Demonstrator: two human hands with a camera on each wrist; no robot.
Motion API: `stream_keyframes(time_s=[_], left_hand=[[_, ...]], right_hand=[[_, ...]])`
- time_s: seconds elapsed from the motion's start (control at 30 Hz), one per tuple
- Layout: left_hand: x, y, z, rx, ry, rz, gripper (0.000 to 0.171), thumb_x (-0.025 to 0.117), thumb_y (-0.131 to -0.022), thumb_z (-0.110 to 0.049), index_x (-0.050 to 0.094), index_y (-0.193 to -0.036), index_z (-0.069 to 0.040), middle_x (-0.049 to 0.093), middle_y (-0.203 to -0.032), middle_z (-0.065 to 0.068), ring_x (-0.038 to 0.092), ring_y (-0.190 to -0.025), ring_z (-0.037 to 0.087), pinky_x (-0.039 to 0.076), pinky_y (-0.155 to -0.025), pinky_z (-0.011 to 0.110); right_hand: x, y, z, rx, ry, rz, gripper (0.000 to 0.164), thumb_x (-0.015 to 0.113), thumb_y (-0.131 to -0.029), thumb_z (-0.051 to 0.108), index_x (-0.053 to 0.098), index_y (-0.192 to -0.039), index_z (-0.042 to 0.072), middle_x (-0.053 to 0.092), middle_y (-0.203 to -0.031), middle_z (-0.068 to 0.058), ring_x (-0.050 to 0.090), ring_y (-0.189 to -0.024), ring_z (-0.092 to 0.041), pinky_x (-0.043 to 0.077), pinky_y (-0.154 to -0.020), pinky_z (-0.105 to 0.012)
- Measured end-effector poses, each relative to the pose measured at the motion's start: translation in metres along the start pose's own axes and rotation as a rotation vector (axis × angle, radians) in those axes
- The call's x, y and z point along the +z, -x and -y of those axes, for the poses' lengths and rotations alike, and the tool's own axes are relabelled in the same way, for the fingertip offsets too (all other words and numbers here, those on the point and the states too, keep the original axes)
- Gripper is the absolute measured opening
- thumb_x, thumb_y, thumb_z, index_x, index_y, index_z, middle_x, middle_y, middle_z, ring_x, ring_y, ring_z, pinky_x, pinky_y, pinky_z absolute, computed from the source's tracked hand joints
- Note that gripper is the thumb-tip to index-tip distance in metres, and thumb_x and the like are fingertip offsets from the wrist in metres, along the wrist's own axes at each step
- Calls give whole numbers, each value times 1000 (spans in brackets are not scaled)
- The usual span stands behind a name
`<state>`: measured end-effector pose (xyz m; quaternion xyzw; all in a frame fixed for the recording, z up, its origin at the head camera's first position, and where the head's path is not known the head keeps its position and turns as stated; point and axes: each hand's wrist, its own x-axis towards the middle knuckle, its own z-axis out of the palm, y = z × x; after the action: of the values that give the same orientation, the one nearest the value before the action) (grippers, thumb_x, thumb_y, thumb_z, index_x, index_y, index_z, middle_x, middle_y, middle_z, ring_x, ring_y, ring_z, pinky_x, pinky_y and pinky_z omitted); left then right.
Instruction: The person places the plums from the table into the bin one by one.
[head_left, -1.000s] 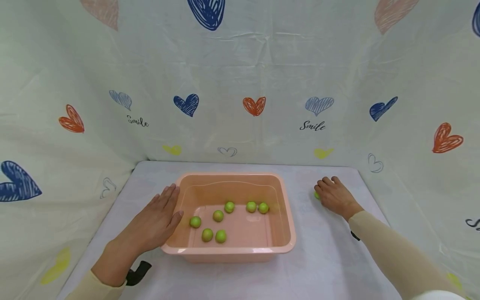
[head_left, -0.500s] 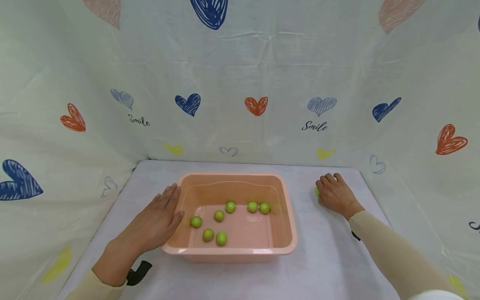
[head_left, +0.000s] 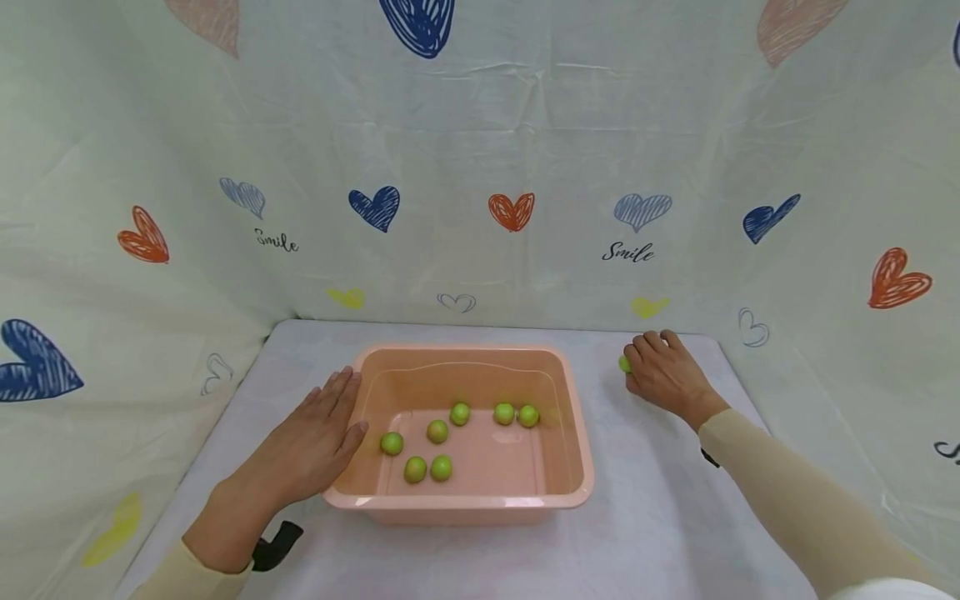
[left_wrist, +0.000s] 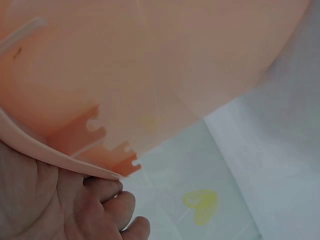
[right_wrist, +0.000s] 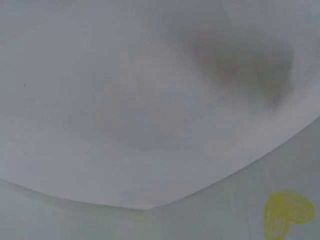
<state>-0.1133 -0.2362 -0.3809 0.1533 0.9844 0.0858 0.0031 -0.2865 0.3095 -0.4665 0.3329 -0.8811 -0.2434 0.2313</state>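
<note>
A pink plastic basin point(head_left: 480, 502) stands on the table, holding several small round green fruits point(head_left: 437, 431). My left hand point(head_left: 303, 446) lies with straight fingers against the basin's left rim in the head view. From the left wrist, the palm and fingers point(left_wrist: 107, 210) show along the underside of the basin's rim point(left_wrist: 60, 161). To the right of the basin, my right hand point(head_left: 670, 375) pinches another round green fruit point(head_left: 625, 363), which peeks out at the fingertips and is mostly hidden by them. In the right wrist view the hand itself is out of sight; only its shadow falls on the tabletop.
The white-covered table point(head_left: 480, 567) ends at a rounded back edge, close beyond my right hand. A hanging cloth point(head_left: 555, 150) printed with hearts surrounds the back and sides. A black strap point(head_left: 277, 546) sits at my left wrist.
My right hand has lifted and shifted a little to the left with the green fruit at its fingertips. The left hand and the basin stay where they were.
</note>
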Motion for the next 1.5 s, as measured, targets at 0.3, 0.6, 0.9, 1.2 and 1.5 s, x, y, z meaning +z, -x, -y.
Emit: stream_keyframes(time_s=[0.3, 0.6, 0.9, 1.2, 1.5], left_hand=[[-1, 0, 0, -9, 0, 14, 71, 48, -112, -33, 26, -161, 13, 26, -169, 31, 28, -157, 48, 30, -125, 63], [-1, -1, 0, -24, -7, 21, 72, 48, -111, -35, 26, -162, 11, 26, -170, 30, 29, -157, 47, 30, -125, 63], [-2, -2, -1, -26, -9, 29, 72, 50, -111, -33, 26, -161, 12, 25, -170, 31, 28, -157, 47, 29, -126, 63], [-2, -2, -1, -25, -30, 23, 72, 50, -111, -34, 26, -162, 11, 26, -170, 30, 28, -157, 47, 29, -126, 63], [-2, -2, -2, -28, -36, 31, 72, 49, -111, -35, 26, -162, 11, 26, -170, 30, 27, -158, 47, 28, -126, 63]], right_hand=[[-25, -22, -1, -1, -34, -121, 34, 66, -91, 31, 56, -103, 1, 59, -99, -16, 56, -94, -34, 50, -89, -47], [-55, -42, -4, -31, -75, -219, 36, 69, -91, 32, 57, -105, 2, 61, -99, -15, 57, -95, -33, 50, -89, -47], [-96, -65, -2, -69, -111, -305, 39, 70, -90, 36, 58, -107, 3, 63, -101, -14, 58, -98, -34, 50, -91, -47], [-138, -92, 18, -146, -269, -397, 39, 73, -87, 37, 57, -102, 6, 59, -97, -9, 56, -96, -32, 48, -85, -46], [-169, -110, 47, -224, -351, -332, 32, 66, -90, 38, 59, -100, 9, 58, -95, -6, 54, -94, -28, 46, -84, -43]])
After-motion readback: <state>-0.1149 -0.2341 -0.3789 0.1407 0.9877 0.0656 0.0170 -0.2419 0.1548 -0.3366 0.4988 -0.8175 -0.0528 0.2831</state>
